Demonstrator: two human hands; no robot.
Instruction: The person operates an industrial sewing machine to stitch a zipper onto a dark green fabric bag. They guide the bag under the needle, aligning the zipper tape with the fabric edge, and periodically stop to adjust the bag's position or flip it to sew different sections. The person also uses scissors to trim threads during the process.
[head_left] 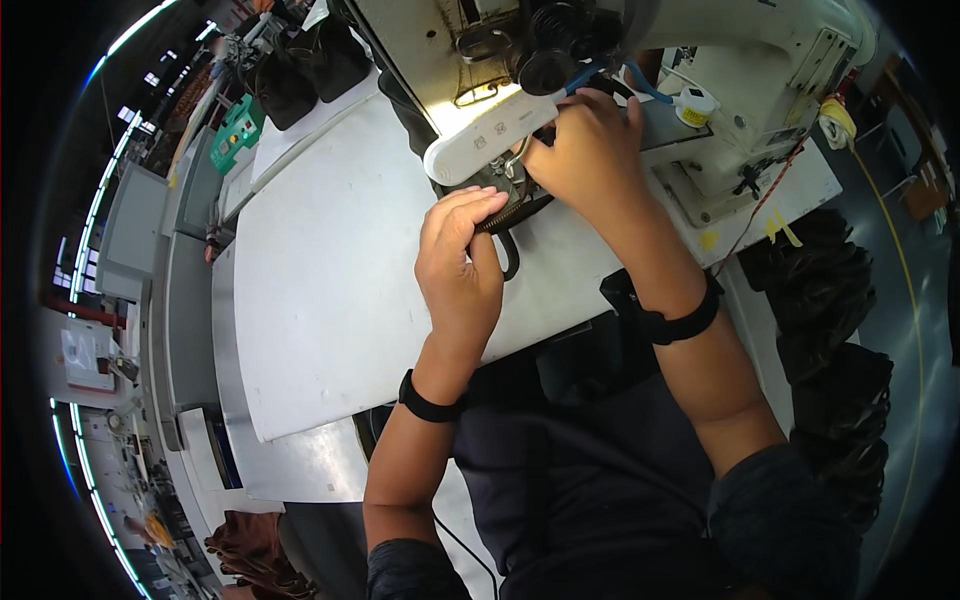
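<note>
A dark bag piece with a metal zipper lies under the head of a large sewing machine, and a black loop, perhaps a handle, hangs from its near side. My left hand is closed at the zipper's left end, fingers pressed together over the edge. Close to the metal presser foot, my right hand curls over the right side of the piece; its fingertips are partly hidden. A white lamp bar glows above the work and covers part of it.
The white worktable spreads to the left. Dark bags and a green device stand at the far left. A white thread spool sits beside the machine. Dark bags hang at right; brown leather pieces lie lower left.
</note>
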